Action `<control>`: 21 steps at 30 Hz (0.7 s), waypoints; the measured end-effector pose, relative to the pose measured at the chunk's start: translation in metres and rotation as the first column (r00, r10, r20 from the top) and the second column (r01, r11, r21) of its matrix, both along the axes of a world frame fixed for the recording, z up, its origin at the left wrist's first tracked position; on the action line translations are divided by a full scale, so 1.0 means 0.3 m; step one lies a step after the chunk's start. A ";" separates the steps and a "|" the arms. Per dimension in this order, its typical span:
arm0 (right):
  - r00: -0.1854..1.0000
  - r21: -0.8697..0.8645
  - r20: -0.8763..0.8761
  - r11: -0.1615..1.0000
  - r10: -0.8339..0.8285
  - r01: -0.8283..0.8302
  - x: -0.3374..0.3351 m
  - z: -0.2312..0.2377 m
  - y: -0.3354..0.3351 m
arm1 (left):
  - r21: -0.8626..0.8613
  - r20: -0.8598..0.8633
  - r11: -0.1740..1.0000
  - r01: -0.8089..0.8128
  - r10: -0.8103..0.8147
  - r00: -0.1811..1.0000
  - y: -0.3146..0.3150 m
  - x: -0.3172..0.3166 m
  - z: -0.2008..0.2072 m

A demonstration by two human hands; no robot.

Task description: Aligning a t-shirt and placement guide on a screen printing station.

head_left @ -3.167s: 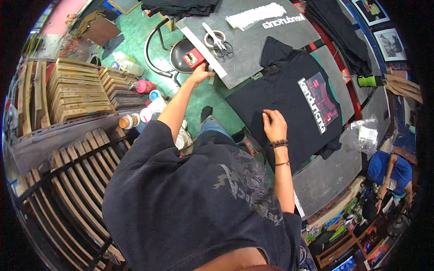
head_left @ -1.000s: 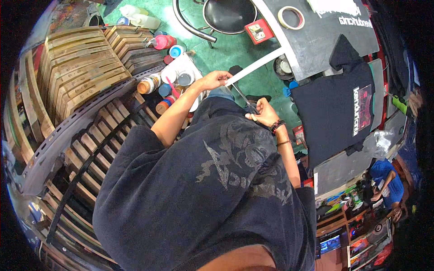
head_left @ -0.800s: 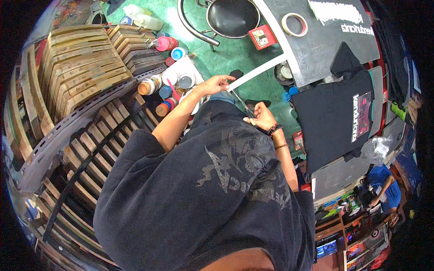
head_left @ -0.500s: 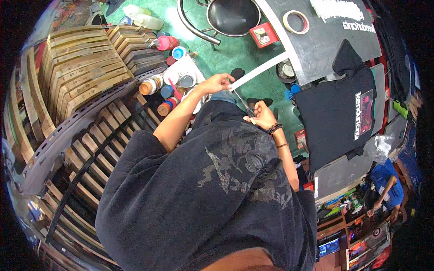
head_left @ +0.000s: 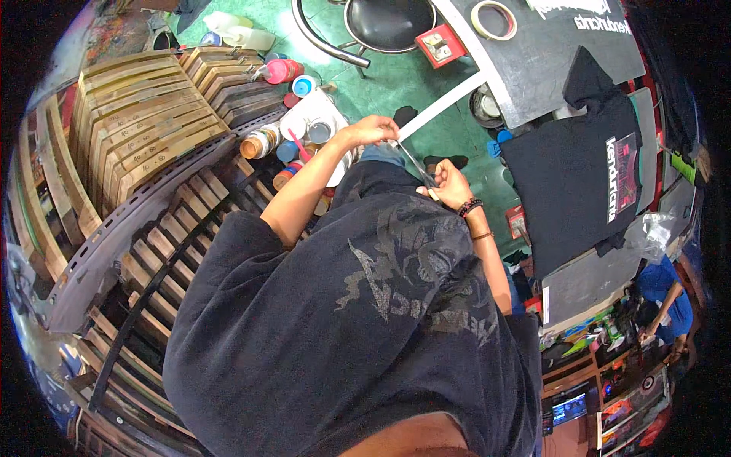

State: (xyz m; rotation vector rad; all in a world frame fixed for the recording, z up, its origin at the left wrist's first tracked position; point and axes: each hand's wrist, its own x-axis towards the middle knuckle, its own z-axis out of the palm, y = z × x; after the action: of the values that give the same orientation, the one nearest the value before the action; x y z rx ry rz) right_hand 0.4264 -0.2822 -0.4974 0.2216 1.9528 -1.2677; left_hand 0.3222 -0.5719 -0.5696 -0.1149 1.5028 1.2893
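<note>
A white strip (head_left: pixel 443 105) slants from the edge of the grey table at upper right down to my left hand (head_left: pixel 370 131). My left fingers pinch its near end. My right hand (head_left: pixel 451 185), with a dark beaded bracelet at the wrist, is closed around the handles of a pair of scissors (head_left: pixel 412 159). Their slim metal blades point up and left, with the tips at the strip's end beside my left fingertips. Whether the blades touch the strip, I cannot tell. My right fingers partly hide the handles.
On the grey table (head_left: pixel 548 95) lie a tape roll (head_left: pixel 494 20) and a black printed T-shirt (head_left: pixel 567 183). Paint pots (head_left: pixel 260 143) and a pink bottle (head_left: pixel 283 71) stand at left beside wooden frames (head_left: pixel 145 114). A black stool (head_left: pixel 390 23) is ahead. Another person (head_left: pixel 668 301) is at far right.
The whole view has shifted slightly. My hands keep nearly the same pose, and the scissors' tips remain at the near end of the white strip.
</note>
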 end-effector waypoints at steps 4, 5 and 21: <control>1.000 0.021 -0.027 1.000 0.004 -0.003 -0.005 0.006 0.002 | -0.036 -0.009 0.992 0.119 -0.120 0.993 0.008 -0.023 -0.010; 0.999 0.039 -0.034 0.999 0.024 -0.022 -0.004 0.006 0.004 | -0.035 -0.009 0.991 0.126 -0.126 0.992 0.013 -0.028 -0.005; 0.967 0.086 0.054 0.963 0.250 -0.254 -0.031 0.019 0.065 | -0.020 0.032 0.969 0.247 -0.247 0.969 0.034 -0.029 -0.035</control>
State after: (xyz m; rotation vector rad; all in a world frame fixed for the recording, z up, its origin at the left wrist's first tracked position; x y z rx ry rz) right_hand 0.4171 -0.2626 -0.4915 0.0428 1.9348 -1.0016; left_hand 0.3134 -0.5617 -0.5802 0.0373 1.4574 1.0653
